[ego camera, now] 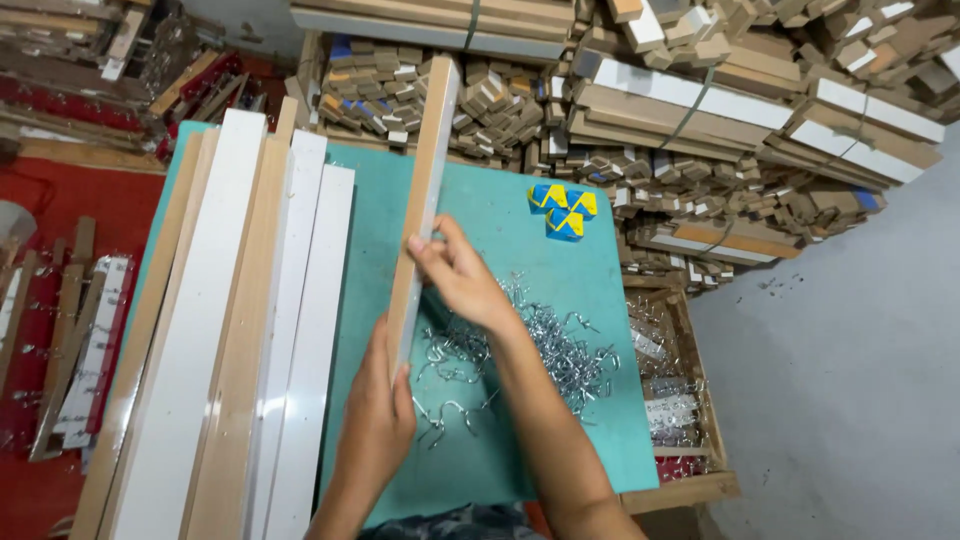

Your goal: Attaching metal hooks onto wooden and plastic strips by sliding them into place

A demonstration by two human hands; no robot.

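A long narrow wooden strip (430,140) with a white face stands on edge above the teal table (560,440), running away from me. My left hand (378,410) grips its near end from the left. Farther up the strip, my right hand (455,272) pinches its right side with the fingertips. Under both hands lies a loose pile of small silver metal hooks (560,350).
Several long white and wooden strips (250,320) lie stacked along the table's left side. Three small blue and yellow boxes (563,208) sit at the table's far edge. A wooden crate (690,400) with metal parts stands to the right. Bundled wood pieces (720,110) fill the back.
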